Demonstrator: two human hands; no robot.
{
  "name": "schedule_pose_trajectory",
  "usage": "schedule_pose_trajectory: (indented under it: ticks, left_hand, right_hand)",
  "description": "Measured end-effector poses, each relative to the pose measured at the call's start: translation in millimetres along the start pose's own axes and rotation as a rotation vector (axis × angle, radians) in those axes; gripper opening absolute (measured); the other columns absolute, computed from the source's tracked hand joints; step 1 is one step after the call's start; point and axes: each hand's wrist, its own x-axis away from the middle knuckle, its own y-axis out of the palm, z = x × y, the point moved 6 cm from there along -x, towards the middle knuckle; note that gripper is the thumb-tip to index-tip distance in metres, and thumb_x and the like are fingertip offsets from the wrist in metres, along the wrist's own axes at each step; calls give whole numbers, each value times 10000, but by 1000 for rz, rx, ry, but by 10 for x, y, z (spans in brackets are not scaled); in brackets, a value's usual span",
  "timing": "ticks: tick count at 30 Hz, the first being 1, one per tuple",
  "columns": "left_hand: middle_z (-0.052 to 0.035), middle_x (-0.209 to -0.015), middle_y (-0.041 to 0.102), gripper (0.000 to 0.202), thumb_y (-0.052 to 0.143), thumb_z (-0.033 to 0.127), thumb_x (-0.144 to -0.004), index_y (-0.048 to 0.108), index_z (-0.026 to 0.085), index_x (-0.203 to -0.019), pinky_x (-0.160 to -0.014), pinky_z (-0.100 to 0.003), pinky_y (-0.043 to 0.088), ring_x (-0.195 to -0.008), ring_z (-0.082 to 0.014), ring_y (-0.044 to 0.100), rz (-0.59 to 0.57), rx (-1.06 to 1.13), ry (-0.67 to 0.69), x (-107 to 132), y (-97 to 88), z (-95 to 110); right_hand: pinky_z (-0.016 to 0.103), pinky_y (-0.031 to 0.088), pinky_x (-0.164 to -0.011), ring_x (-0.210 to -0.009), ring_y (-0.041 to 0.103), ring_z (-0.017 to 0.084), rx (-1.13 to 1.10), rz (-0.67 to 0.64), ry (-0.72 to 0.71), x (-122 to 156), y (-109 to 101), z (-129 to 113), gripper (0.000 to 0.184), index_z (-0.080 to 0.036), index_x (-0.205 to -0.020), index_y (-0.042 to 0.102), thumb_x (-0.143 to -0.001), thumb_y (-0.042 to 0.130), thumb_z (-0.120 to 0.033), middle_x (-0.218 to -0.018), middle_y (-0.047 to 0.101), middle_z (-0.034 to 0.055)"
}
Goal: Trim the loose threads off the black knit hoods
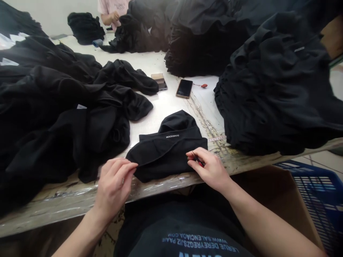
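Note:
A black hooded garment [163, 155], apparently a balaclava, lies folded at the table's front edge, with a pale "ROCKBROS" print across it. At its left edge my left hand [114, 185] is closed, thumb and fingertips pinched at the fabric; any thread between them is too small to make out. My right hand [207, 167] is curled around small thread snips [199, 162], dark with a red part and mostly hidden by the fingers. Its fingertips rest over the right side of the garment.
Loose black garments [61, 107] heap at left; tall black stacks [276, 89] stand right and behind. Two phones [184, 88] lie beyond the garment. A measuring tape [217, 138] is on the table [150, 121]. Below right are a cardboard box [278, 200] and blue crate [321, 192]. Someone [112, 14] stands opposite.

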Motion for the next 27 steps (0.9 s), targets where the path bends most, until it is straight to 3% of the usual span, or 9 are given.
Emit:
schedule_pose_trajectory:
  ticks: [3,6,10,14,16,21,24,27]
  left_hand:
    - [-65,-883,646,264,553,44,-788,643,225,-957,-852,-403,451,-926,-238,563,-55,50,78,80,-7,125]
    - [-71,-885,647,258,511,50,-805,652,226,-931,-846,-400,459,-954,-237,554,-135,54,72,223,37,155]
    - [-77,-922,663,246,497,79,-823,656,225,-941,-861,-401,451,-976,-240,555,-277,90,23,357,112,110]
    - [-62,-863,659,239,520,112,-843,627,230,-1021,-778,-343,453,-834,-207,587,-148,136,-54,232,82,83]
    - [-62,-862,651,197,545,164,-851,634,219,-1018,-745,-322,447,-802,-202,591,-140,84,-73,129,153,98]
    - [-63,-812,625,146,582,303,-842,671,190,-869,-636,-308,412,-707,-204,581,-376,-84,-114,33,500,74]
    - [-53,-793,626,138,549,267,-864,657,201,-809,-687,-306,418,-729,-191,579,-306,68,-123,22,424,52]
    - [-32,-772,610,134,537,246,-874,616,213,-771,-704,-283,423,-730,-168,566,-98,269,-300,25,80,-60]
  right_hand:
    - [347,519,-832,-964,602,211,-27,79,-160,-79,-7,-188,209,-194,-1026,624,-834,548,-159,-1079,606,92]
    - [358,528,-860,-1056,579,224,-10,-40,-276,-159,159,-264,349,-220,-1146,585,-825,518,-101,-1240,539,97]
    - [306,548,-767,-891,617,187,52,-137,-353,-104,371,-220,336,-189,-1075,604,-795,486,-46,-1034,591,88]
    - [259,521,-683,-795,609,165,178,-120,-378,22,445,-176,329,-174,-967,632,-748,454,-5,-949,596,78]
    - [243,497,-648,-787,606,163,241,-109,-390,60,461,-177,338,-175,-934,640,-729,443,7,-951,602,79]
    - [235,481,-644,-791,607,159,250,-65,-412,91,468,-177,359,-173,-917,649,-699,437,18,-934,610,70]
    - [242,484,-662,-795,607,161,245,-42,-409,99,471,-163,354,-171,-911,650,-698,440,18,-920,613,70]
    - [242,486,-665,-787,608,159,236,-29,-420,111,470,-165,343,-166,-901,652,-713,435,22,-904,617,72]
